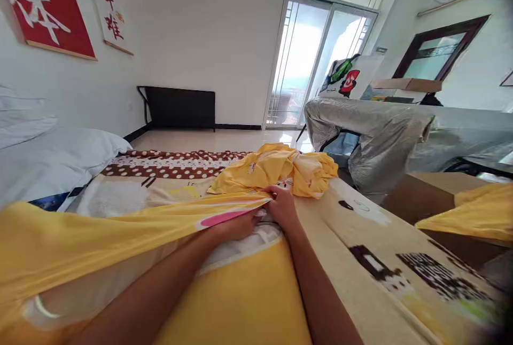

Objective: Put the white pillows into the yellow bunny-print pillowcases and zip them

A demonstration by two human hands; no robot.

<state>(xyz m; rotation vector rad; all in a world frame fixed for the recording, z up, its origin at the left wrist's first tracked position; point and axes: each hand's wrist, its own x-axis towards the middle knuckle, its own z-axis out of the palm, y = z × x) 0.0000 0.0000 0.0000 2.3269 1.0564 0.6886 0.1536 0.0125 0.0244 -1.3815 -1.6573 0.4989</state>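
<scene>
A yellow fabric cover (132, 227) with a pink and white print stretches from the left edge to the middle of the view. My right hand (282, 207) is closed, pinching the cover's edge at its far end. Just left of it, my left hand (240, 226) reaches beneath the raised layer. Its fingers are curled and partly hidden beside some white fabric (256, 241), so what they hold is unclear. Another yellow layer (240, 297) lies below, between my forearms. Beyond my hands a crumpled yellow cloth (276, 166) is heaped on the bed.
A cream patterned blanket (344, 243) covers the bed, with a brown polka-dot band (180, 164) along the far side. White pillows (68, 158) lie left. To the right stand a cardboard box (425, 198) with yellow cloth (476, 214) over it and plastic-wrapped furniture (372, 126).
</scene>
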